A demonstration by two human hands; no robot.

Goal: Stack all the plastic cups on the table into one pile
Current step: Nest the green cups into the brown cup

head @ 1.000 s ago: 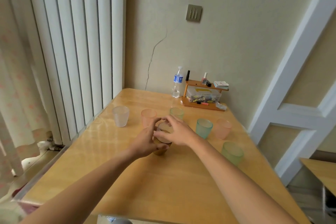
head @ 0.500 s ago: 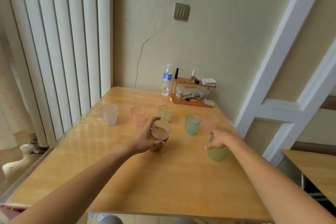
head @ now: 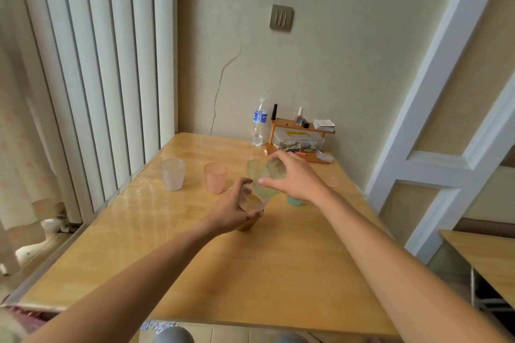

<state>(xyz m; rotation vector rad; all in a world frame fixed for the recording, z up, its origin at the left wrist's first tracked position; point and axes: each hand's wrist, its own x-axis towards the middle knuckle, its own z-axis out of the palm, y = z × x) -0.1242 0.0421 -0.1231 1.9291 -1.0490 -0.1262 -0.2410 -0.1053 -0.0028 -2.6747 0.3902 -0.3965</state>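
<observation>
My left hand [head: 232, 210] grips a small stack of brownish cups [head: 249, 218] standing on the wooden table [head: 250, 273]. My right hand [head: 296, 178] holds a pale green cup [head: 271, 182] tilted in the air, its lower end just above the stack's mouth. A clear frosted cup [head: 172, 174], a pink cup [head: 215, 177] and another green cup [head: 255, 168] stand in a row behind. A teal cup [head: 294, 200] and a pink cup [head: 333, 182] are mostly hidden behind my right hand and wrist.
A water bottle [head: 259, 122] and a small wooden shelf [head: 301, 139] with a plastic box and small items stand at the table's far edge by the wall. White vertical panels run along the left. A second table [head: 485, 259] is at the right.
My right hand picked up the pale green cup from the right side of the table and carried it left, tilted, over the stack. My left hand stayed on the stack.
</observation>
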